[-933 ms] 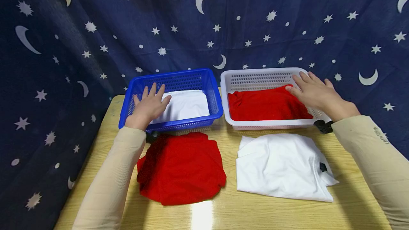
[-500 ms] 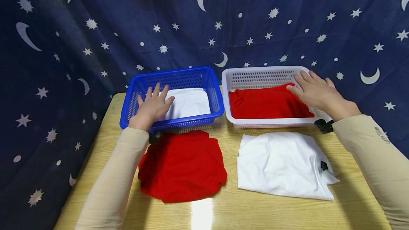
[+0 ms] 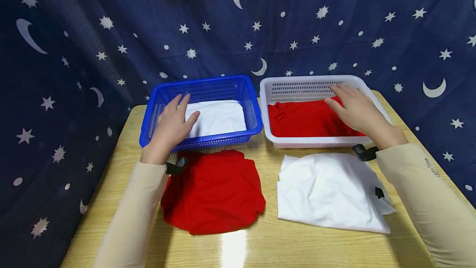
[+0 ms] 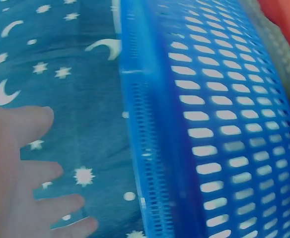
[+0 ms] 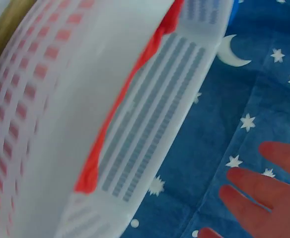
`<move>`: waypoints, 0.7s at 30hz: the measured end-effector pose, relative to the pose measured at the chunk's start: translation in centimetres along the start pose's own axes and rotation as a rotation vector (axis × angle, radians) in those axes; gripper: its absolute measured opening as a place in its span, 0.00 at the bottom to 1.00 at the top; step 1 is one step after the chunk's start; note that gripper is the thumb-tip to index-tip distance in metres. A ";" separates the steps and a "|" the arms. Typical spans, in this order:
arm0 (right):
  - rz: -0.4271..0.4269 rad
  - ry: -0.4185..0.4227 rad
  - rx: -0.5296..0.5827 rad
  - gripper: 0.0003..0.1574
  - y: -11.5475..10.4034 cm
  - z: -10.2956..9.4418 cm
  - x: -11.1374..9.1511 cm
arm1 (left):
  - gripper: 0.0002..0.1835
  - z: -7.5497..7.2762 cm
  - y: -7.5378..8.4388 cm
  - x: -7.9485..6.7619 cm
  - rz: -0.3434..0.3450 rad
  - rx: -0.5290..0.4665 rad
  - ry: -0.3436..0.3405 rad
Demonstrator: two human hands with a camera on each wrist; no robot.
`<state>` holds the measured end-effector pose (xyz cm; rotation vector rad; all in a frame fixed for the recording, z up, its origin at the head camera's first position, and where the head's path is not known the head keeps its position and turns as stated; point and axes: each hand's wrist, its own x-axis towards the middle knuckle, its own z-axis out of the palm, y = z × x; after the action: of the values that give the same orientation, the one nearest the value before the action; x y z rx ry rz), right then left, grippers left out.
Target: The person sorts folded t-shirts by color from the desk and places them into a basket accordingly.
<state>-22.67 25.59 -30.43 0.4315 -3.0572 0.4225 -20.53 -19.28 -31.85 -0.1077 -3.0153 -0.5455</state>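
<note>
The white cloth [image 3: 221, 117] lies in the blue basket [image 3: 215, 140], near the left hand [image 3: 170, 126], whose fingers are spread and hold nothing; the right hand [image 3: 358, 113], equally relaxed and holding nothing, is over the white basket [image 3: 316, 140], near the red cloth [image 3: 303, 119] inside. Whether either hand touches a rim is hard to tell. Both cloths look soft, light and limp, probably best taken by a folded edge. Nearer the person, a red bundle [image 3: 215, 193] and a white bundle [image 3: 329, 193] lie on the table [image 3: 186, 253].
</note>
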 end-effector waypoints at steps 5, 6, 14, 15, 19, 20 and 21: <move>-0.011 0.055 0.147 0.37 -1.5 1.0 -0.5 | 0.28 -0.8 0.1 -2.2 -0.011 -0.145 0.125; -0.010 0.066 0.173 0.36 -1.8 1.2 -0.7 | 0.26 -0.9 0.1 -2.6 -0.013 -0.173 0.131; -0.013 0.146 0.386 0.34 -3.9 3.1 -2.2 | 0.23 -1.7 -0.5 -6.1 -0.023 -0.441 0.127; -0.018 0.157 0.407 0.33 -4.1 3.3 -2.3 | 0.23 -1.8 -0.7 -6.5 -0.029 -0.459 0.134; -0.026 0.186 0.497 0.32 -4.9 4.3 -2.7 | 0.23 -1.9 -1.2 -7.5 -0.051 -0.499 0.153; -0.028 0.190 0.517 0.31 -5.1 4.6 -2.7 | 0.23 -1.8 -1.3 -7.7 -0.064 -0.510 0.157; -0.030 0.191 0.536 0.30 -5.3 4.8 -2.8 | 0.23 -1.7 -1.5 -7.8 -0.081 -0.522 0.162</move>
<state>-18.47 20.09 -33.86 0.4149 -2.7149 1.2099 -12.78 -21.67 -31.44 0.0293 -2.6562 -1.2682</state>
